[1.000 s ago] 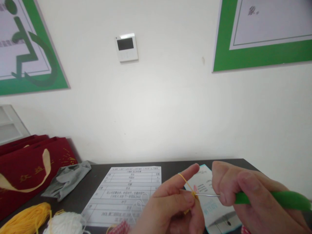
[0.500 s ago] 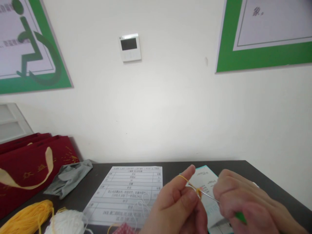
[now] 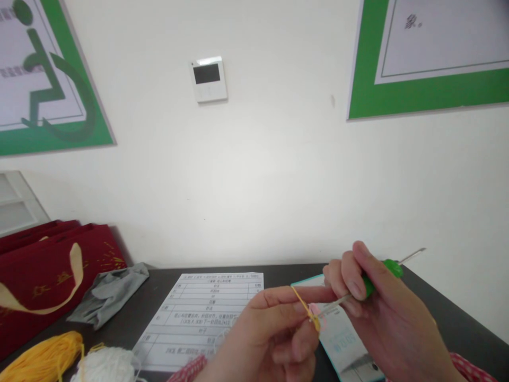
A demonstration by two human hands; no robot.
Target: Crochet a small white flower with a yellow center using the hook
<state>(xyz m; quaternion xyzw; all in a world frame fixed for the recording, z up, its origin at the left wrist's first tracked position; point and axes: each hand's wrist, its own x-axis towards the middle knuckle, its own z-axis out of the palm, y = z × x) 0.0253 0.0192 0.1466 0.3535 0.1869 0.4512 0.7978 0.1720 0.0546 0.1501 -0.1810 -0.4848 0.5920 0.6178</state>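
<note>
My left hand (image 3: 278, 329) pinches a tiny piece of yellow crochet work (image 3: 315, 321) between thumb and fingers. A strand of yellow yarn (image 3: 299, 297) runs over its stretched index finger. A small pink loop, perhaps a stitch marker (image 3: 314, 309), sits at the piece. My right hand (image 3: 382, 307) is closed round the green handle of a crochet hook (image 3: 369, 286). The metal shaft points left, its tip at the yellow work; a second metal end sticks out of the handle to the upper right. The left index fingertip reaches the right hand's fingers.
On the dark table (image 3: 167, 278) lie a printed sheet (image 3: 191, 323), a teal-edged booklet (image 3: 345, 345) under the hands, a grey cloth (image 3: 109, 292), a yellow yarn skein (image 3: 43, 358) and white yarn (image 3: 105, 366). Red bags (image 3: 47, 265) stand left. A white wall (image 3: 270, 159) rises behind.
My right hand has turned palm up, so the green handle and its far metal end now show. My left index finger has stretched out to the right, and the hands are closer together.
</note>
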